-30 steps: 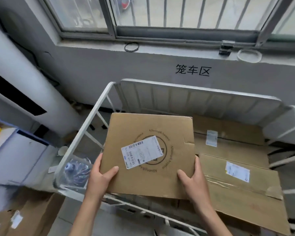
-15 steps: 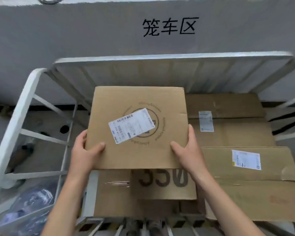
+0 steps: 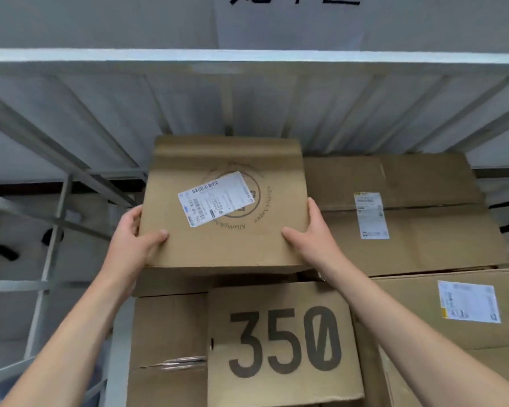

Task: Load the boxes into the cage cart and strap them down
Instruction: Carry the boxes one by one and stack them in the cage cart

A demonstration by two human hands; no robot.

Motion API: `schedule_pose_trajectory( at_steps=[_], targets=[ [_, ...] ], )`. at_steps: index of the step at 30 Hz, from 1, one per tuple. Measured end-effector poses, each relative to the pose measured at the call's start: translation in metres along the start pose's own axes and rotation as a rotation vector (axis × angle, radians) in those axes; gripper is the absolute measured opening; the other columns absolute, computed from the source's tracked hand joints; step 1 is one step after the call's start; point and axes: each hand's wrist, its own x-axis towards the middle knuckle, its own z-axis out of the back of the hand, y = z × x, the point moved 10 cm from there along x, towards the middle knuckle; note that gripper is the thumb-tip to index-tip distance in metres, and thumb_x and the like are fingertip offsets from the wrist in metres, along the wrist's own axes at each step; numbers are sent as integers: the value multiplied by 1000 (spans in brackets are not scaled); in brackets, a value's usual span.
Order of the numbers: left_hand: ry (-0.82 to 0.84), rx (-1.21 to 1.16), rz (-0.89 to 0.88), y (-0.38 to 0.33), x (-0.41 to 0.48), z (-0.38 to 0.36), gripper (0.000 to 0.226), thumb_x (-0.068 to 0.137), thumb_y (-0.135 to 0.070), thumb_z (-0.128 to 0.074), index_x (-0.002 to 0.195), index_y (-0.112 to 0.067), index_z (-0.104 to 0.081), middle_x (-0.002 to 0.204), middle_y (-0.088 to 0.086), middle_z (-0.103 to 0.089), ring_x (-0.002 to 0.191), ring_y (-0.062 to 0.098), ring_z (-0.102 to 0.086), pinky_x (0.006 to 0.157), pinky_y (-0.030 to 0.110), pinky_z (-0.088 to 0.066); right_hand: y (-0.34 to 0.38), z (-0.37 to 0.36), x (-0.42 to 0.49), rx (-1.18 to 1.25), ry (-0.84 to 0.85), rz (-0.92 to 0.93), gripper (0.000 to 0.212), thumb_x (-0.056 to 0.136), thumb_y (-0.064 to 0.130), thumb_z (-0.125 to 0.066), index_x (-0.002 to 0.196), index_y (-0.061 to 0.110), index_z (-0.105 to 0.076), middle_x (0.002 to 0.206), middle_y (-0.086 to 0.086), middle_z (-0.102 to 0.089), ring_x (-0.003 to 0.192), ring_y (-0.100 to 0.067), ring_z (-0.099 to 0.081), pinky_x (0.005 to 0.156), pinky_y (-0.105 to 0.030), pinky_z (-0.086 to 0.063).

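A flat brown cardboard box (image 3: 218,248) with a round printed logo and a white shipping label sits inside the white metal cage cart (image 3: 247,58), at the back left on top of other boxes. My left hand (image 3: 133,242) grips its left edge, thumb on top. My right hand (image 3: 312,239) grips its right edge, thumb on top. A box marked 350 (image 3: 282,342) lies in front of it, nearer to me.
Two larger labelled boxes, one at the back (image 3: 423,218) and one at the front (image 3: 459,312), fill the cart's right side. The cart's left side bars (image 3: 50,239) stand close to my left arm. A grey wall with a sign rises behind the cart.
I have moved the box forward and down into the cart's back left corner, and the camera has come closer. Both hands keep their grip on its sides.
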Motion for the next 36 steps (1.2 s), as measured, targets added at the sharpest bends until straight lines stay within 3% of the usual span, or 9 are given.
schedule_pose_trajectory(
  at_steps=[6,9,12,17,20,25,28,32,36],
  targets=[
    [109,38,94,61,8,-28,70,88,1,-67,146,-22,-35,136,-7,-57,117,3,-57,86,21,-46,-39,-8,8,-132,-47,-59,85,93,12,-63,159,20,-9,160,-1,-29,144,-18,-31,119,-34,-25],
    [116,49,99,70,6,-37,67,89,-1,-64,141,-30,-34,129,-17,-55,115,-4,-54,87,20,-46,-47,-11,1,-283,-87,-32,72,99,17,-56,158,20,-16,162,-3,-20,149,-19,-22,121,-35,-19],
    [149,96,117,67,2,-44,74,89,0,-65,148,-27,-27,132,-12,-52,111,-4,-54,83,17,-43,-53,-12,-9,-364,-157,-27,60,100,18,-52,155,25,-28,164,-4,-13,151,-22,-16,122,-40,-20],
    [327,198,191,58,-26,-71,101,86,-5,-72,157,-17,-1,152,3,-38,137,19,-42,117,37,-33,-45,-6,-33,-460,-194,-34,57,98,12,-48,152,23,-35,166,-7,-8,153,-22,-6,121,-39,-15],
    [361,288,249,47,-43,-70,100,92,-16,-66,158,-16,10,165,4,-18,149,22,-24,123,42,-20,-30,-7,-68,-464,-149,-34,59,99,13,-48,154,25,-32,166,-4,-9,153,-20,-3,121,-40,-15],
    [337,344,78,-20,-108,-54,70,91,-15,-61,150,-29,-27,147,-3,-43,139,16,-38,113,34,-31,-5,-4,-158,-451,-102,-77,59,100,19,-46,156,26,-27,167,1,-9,153,-17,-2,121,-35,-13],
    [406,404,22,-52,-172,-53,71,96,-26,-58,156,-29,-21,157,-8,-33,138,5,-30,112,27,-25,4,4,-223,-417,-106,-111,61,100,24,-46,156,31,-23,167,6,-8,153,-15,-2,122,-34,-12],
    [485,475,-55,-93,-261,-73,70,99,-33,-54,159,-27,-17,164,-9,-20,151,8,-16,123,34,-18,9,29,-302,-304,-143,-121,63,99,27,-48,156,32,-21,167,7,-3,153,-14,2,123,-33,-9],
    [586,497,-161,-141,-361,-115,66,98,-29,-55,157,-28,-24,161,-4,-32,147,14,-30,121,37,-26,8,90,-376,-233,-272,-120,66,98,29,-51,157,30,-20,167,5,-5,153,-16,-1,121,-31,-9]
  ],
)
